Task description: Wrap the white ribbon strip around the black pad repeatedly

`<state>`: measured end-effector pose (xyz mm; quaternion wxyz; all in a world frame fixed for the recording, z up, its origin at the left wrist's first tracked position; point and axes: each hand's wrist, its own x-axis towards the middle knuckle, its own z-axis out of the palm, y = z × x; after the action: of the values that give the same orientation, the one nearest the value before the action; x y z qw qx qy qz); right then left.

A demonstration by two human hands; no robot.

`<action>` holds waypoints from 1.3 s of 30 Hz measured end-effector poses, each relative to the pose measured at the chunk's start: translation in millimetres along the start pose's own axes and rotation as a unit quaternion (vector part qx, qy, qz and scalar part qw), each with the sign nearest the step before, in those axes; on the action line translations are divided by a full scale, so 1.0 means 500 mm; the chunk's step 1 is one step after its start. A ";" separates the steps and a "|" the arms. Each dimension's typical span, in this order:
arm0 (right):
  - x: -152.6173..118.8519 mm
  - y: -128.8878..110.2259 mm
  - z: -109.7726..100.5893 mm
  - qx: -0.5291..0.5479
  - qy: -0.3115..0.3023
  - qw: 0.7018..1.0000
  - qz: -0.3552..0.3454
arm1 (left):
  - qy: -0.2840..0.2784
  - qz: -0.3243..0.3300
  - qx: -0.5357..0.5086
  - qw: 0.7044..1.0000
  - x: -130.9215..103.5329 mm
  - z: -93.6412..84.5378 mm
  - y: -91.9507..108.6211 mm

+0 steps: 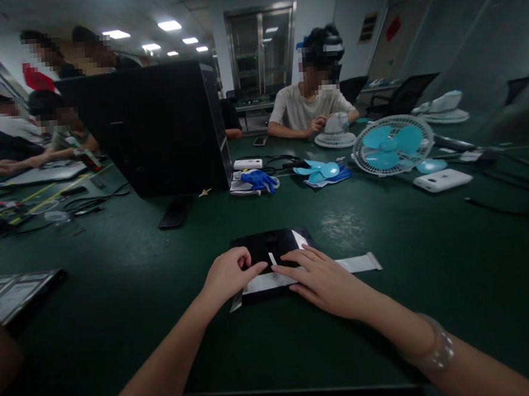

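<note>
A flat black device (258, 243) lies on the green table in front of me. Across its near part runs a pale ribbon cable (358, 264), its connector end reaching right past the device and a folded end at the left. My left hand (228, 275) rests at the device's left side, fingers curled and thumb stretched toward a small white strip (272, 258). My right hand (320, 275) lies over the device's right side and the cable, fingers spread and index tip near that strip. Whether the left fingers hold anything is hidden.
A large black case (152, 127) stands at the back left, a phone (174, 213) before it. Blue gloves (258, 180), a fan (393, 145) and a white box (442, 180) lie behind the device. A person (310, 105) sits opposite. A metal-framed panel (23, 290) is left.
</note>
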<state>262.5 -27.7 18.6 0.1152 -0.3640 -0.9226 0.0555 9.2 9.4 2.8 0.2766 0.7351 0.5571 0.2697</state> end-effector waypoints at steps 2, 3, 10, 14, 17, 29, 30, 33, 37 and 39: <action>0.001 0.000 0.000 0.001 -0.015 1.000 0.003 | 0.027 -0.004 -0.038 0.999 0.003 -0.004 0.002; 0.001 0.000 0.000 0.004 -0.027 1.000 0.004 | 0.041 -0.005 -0.068 0.997 0.005 -0.005 0.003; -0.004 0.014 -0.006 0.029 -0.025 0.999 0.009 | 0.091 -0.018 -0.256 0.962 0.013 -0.014 -0.004; -0.012 0.045 -0.011 0.030 -0.030 0.997 0.061 | 0.106 -0.039 -0.297 0.948 0.014 -0.015 -0.005; -0.018 0.068 -0.006 0.038 -0.089 0.992 0.086 | 0.105 -0.055 -0.306 0.945 0.015 -0.014 -0.004; -0.035 0.038 -0.012 0.017 -0.117 0.986 0.121 | 0.118 -0.043 -0.297 0.946 0.021 -0.013 -0.021; -0.043 0.034 -0.013 0.007 -0.117 0.985 0.126 | 0.120 -0.040 -0.293 0.948 0.021 -0.014 -0.020; -0.078 0.026 -0.021 -0.031 -0.118 0.980 0.159 | 0.121 -0.046 -0.278 0.952 0.022 -0.015 -0.019; -0.145 0.045 -0.040 -0.070 -0.128 0.956 0.255 | 0.104 -0.048 -0.269 0.956 0.022 -0.012 -0.025; -0.182 0.068 -0.051 -0.083 -0.129 0.942 0.299 | 0.094 -0.044 -0.268 0.958 0.022 -0.010 -0.029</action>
<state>355.6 -64.7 21.1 -0.0571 -0.6213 -0.7794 0.0571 -1.2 24.0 -3.0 0.4213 0.5800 0.5198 0.4647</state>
